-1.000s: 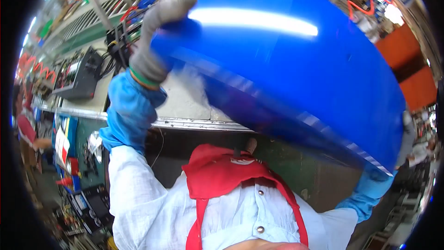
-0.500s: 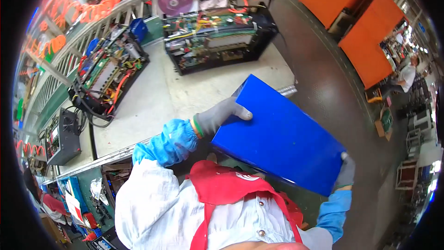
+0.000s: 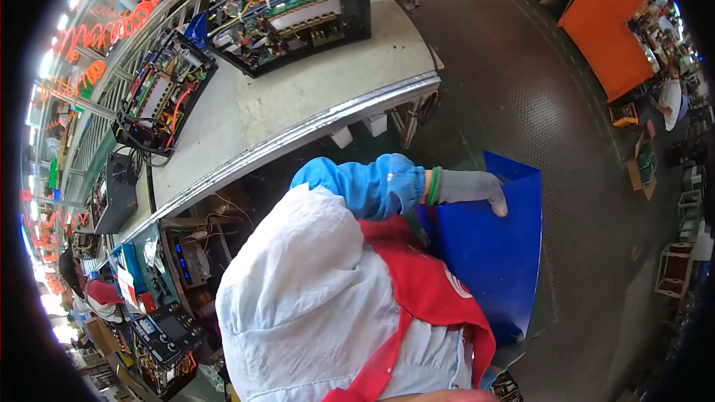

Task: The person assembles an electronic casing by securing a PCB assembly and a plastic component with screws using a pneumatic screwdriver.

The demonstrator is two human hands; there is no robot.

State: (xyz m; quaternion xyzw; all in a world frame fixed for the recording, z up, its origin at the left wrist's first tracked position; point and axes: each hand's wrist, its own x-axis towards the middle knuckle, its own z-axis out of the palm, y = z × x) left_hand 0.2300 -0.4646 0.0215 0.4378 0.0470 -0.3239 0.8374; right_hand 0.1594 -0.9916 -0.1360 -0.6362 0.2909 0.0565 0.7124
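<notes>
A bent blue metal cover stands on end close against my right side, over the floor. Its top edge is in my left hand, grey-gloved, the arm reaching across my body and the fingers closed over the sheet. At the cover's lower end a bit of my right hand shows beside a blue sleeve; its fingers are hidden. On the workbench to the left, an opened black chassis with green circuit boards and wires stands at the far side, apart from both hands.
Another opened chassis and a dark grey box stand on the bench's left. Below the bench edge is a black device with knobs. Orange cabinets line the aisle; a person sits beyond. A cardboard box lies on the floor.
My body has turned right, away from the bench. The blue cover has swung from lying slantwise before me to upright at my right side; my left hand still grips it.
</notes>
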